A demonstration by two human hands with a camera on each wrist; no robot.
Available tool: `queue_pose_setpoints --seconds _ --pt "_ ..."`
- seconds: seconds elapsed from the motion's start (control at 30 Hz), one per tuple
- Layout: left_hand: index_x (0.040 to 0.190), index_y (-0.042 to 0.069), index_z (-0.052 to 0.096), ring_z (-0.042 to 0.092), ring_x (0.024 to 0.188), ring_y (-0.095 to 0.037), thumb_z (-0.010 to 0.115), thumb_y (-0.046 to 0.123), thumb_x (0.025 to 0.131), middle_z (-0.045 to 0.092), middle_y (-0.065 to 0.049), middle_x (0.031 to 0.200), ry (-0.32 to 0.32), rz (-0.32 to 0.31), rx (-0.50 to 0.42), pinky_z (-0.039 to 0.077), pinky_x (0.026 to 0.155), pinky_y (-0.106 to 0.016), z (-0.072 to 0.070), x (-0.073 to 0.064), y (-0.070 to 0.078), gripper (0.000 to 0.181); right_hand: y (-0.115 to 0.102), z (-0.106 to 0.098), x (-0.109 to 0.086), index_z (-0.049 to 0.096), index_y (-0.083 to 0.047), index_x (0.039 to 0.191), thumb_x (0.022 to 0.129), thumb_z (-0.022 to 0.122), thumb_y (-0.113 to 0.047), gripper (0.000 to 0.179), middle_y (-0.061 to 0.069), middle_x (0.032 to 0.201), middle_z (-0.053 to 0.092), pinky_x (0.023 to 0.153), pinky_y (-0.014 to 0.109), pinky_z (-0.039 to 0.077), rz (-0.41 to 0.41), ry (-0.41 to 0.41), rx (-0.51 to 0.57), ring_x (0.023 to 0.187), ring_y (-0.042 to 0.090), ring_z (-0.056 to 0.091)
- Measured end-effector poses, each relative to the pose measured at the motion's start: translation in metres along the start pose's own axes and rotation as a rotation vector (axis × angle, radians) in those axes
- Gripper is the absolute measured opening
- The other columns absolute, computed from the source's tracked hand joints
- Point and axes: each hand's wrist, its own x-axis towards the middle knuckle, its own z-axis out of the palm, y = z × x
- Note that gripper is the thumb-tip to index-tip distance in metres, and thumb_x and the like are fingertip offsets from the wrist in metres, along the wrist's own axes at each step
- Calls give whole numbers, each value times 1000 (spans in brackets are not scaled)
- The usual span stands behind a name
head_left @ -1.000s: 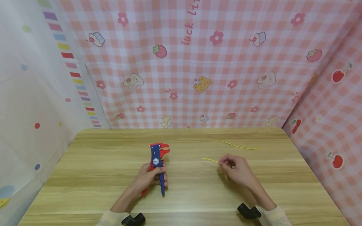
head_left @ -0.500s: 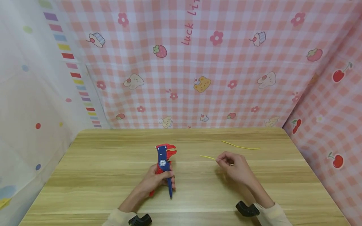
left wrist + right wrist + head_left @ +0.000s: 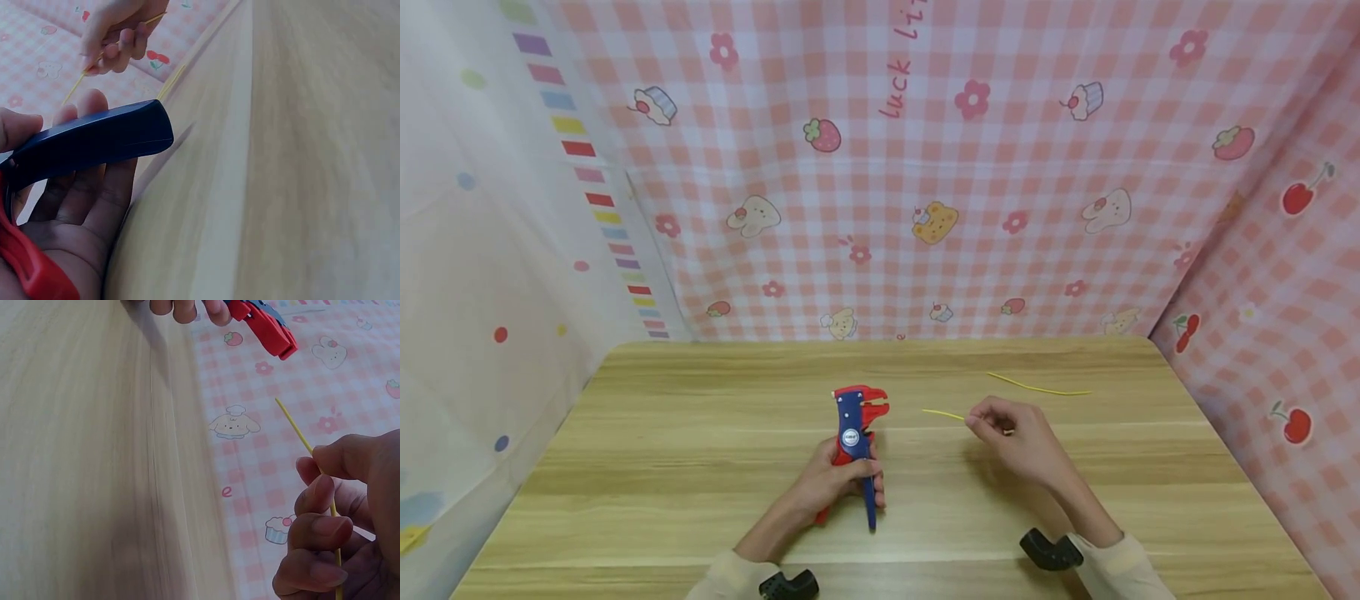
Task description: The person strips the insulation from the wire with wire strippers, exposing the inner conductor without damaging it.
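My left hand (image 3: 842, 479) grips a wire stripper (image 3: 852, 421) with blue and red handles, its red jaws pointing right. The left wrist view shows the blue handle (image 3: 94, 140) across the fingers and thumb, with part of the red handle (image 3: 37, 269) below. In my right hand (image 3: 1018, 437) a thin yellow wire (image 3: 943, 412) is pinched between thumb and index finger. Its free end points left toward the stripper's jaws, with a gap between them. In the right wrist view the wire (image 3: 294, 427) runs back under the curled fingers.
A second yellow wire (image 3: 1037, 388) lies on the wooden table (image 3: 662, 433) behind my right hand. A pink checked cloth (image 3: 865, 167) hangs behind the table's back edge, and more cloth (image 3: 1277, 333) hangs along the right side.
My left hand has carried the wire stripper to the right. My right hand has shifted slightly left and away from me with its wire, so the gap between them is smaller.
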Motion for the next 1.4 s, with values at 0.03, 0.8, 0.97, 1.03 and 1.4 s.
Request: queue_pose_setpoints --seconds 0.03,0.8,0.97,1.03,1.4 --pt "122 -11 41 76 73 -19 55 1 101 71 -4 84 -4 3 -1 65 79 -44 1 1 0 28 -1 0 0 73 -15 93 98 70 -25 12 -3 72 62 52 19 40 -2 -2 2 63 6 52" --pt "117 -3 46 75 74 -17 62 6 99 73 -2 84 -120 43 -78 64 83 -49 15 1 -12 25 -18 8 6 73 -21 90 97 72 -22 7 -5 71 61 55 20 44 -44 -20 46 62 5 54" --pt "114 -3 47 75 73 -17 60 3 99 73 -3 84 -134 37 -90 65 78 -45 18 2 -14 21 -20 8 5 72 -20 89 97 71 -24 9 -5 71 59 54 20 43 -55 -27 61 61 5 51" --pt "114 -3 47 75 73 -17 59 1 99 73 -4 84 -129 38 -86 65 77 -43 19 3 -14 20 -20 9 5 72 -19 89 97 71 -25 11 -5 70 58 54 20 42 -63 -32 75 60 4 50" --pt "114 -6 44 75 72 -17 55 -1 100 74 -3 82 -110 40 -36 65 73 -39 20 3 -12 19 -20 13 5 71 -25 87 98 71 -26 11 -7 68 55 52 19 37 -94 -27 57 58 3 45"
